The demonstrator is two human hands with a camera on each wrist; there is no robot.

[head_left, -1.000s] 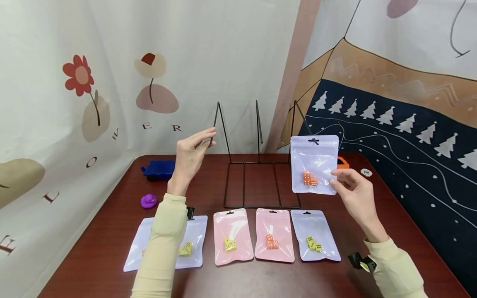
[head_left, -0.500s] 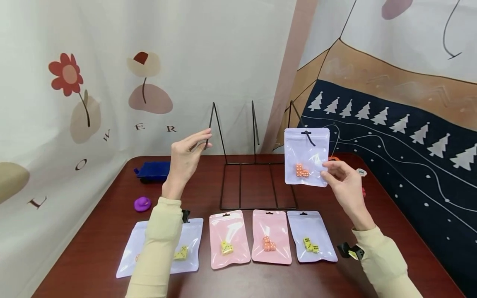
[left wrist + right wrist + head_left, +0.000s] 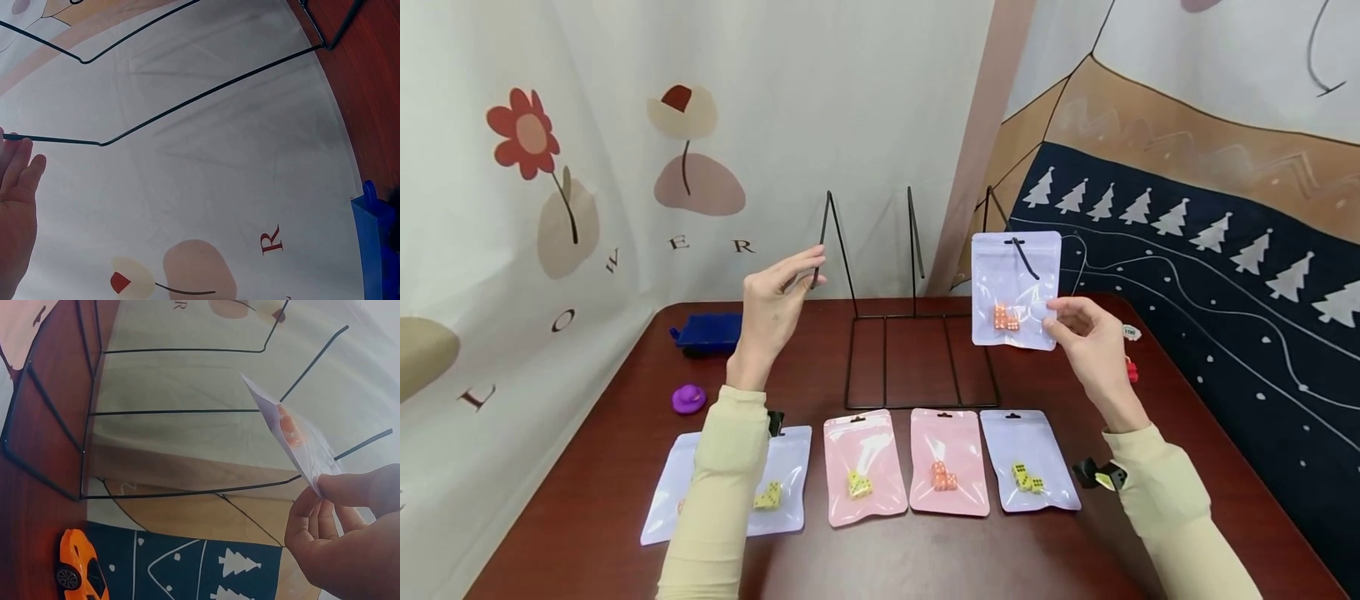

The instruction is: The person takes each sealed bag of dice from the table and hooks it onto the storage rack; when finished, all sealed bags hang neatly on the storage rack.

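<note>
My right hand pinches the right edge of a pale lilac zip bag with orange dice in it. Through the bag's top hole runs the right prong of a black wire rack, its tip sticking out in front. My left hand holds the end of the rack's left prong between fingers and thumb. The middle prong carries nothing. On the table nearer me lie two pink bags and a lilac bag, with dice inside.
More lilac bags lie partly under the left forearm. A blue toy cart and a purple rubber duck stand on the left. In the right wrist view an orange toy car sits beside the rack. Printed cloth hangs behind the table.
The right hand has pushed the lilac bag farther back along the prong, so more of the tip shows in front. The left hand stays at its prong. The head view has shifted slightly.
</note>
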